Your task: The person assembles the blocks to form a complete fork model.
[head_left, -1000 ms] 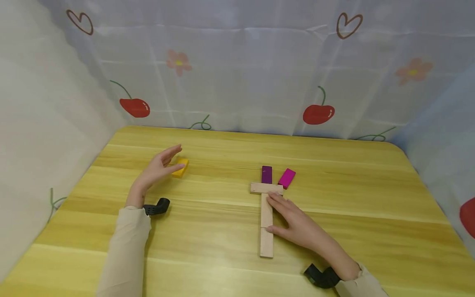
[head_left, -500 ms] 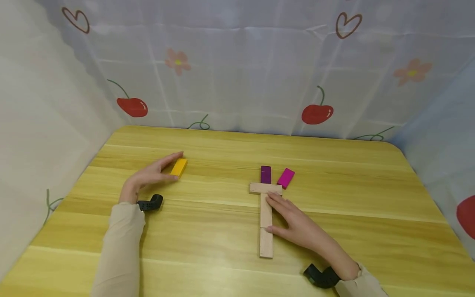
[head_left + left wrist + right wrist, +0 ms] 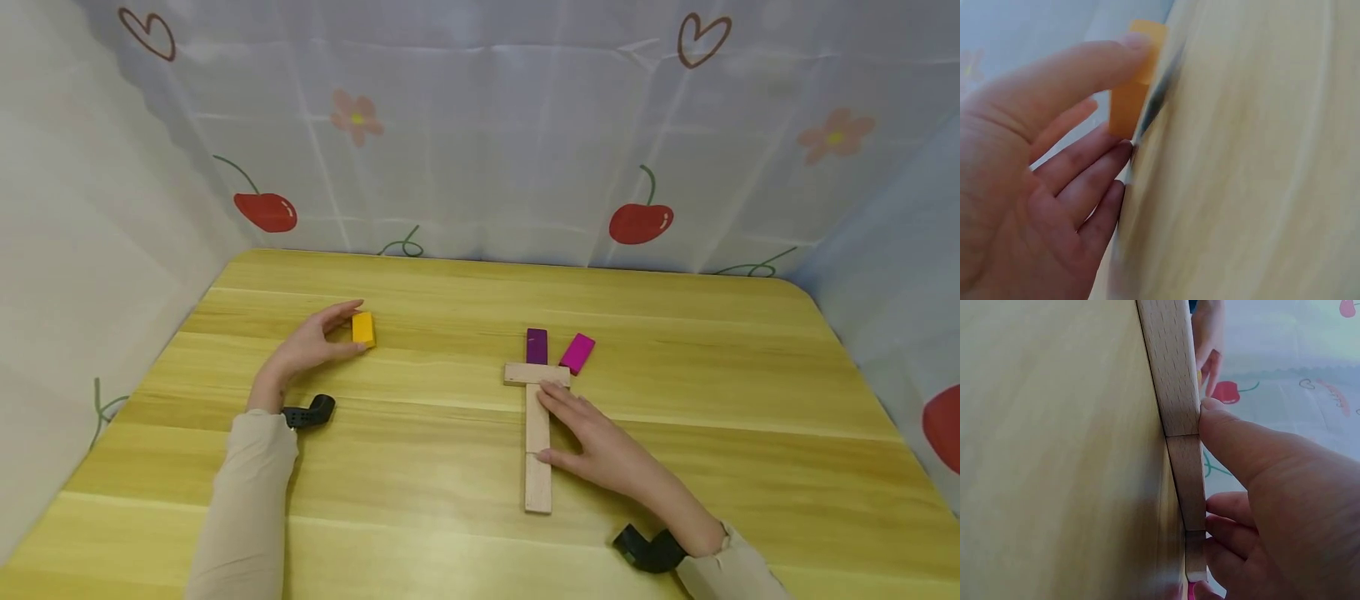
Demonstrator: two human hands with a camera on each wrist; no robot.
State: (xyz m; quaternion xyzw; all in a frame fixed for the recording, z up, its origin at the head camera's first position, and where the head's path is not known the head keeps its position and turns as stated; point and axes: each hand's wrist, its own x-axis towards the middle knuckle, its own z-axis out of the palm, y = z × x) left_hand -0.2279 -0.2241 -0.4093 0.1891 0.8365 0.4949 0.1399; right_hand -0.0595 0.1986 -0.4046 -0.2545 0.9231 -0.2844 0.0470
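Note:
At the left of the table, my left hand [image 3: 311, 342] pinches a yellow wooden block [image 3: 364, 328] between thumb and fingers. The left wrist view has the thumb on one side of this block, close by the tabletop. My right hand [image 3: 607, 442] rests its fingertips and thumb along the right side of a row of plain wooden blocks. An upper block [image 3: 535, 421] and a lower block [image 3: 537, 487] lie end to end, and a plain crosswise block [image 3: 517, 374] lies across their far end. Beyond the crosswise one lies a purple block [image 3: 537, 346].
A magenta block [image 3: 579, 353] lies slanted to the right of the purple one. The wood-grain table [image 3: 420, 500] has rounded far corners and ends at a patterned curtain [image 3: 480, 158]. Black wrist cameras [image 3: 649, 550] sit beneath both wrists.
My left fingers have closed on the yellow block, which has turned from slanted to nearly straight and moved slightly right. The right hand keeps its place on the plain blocks.

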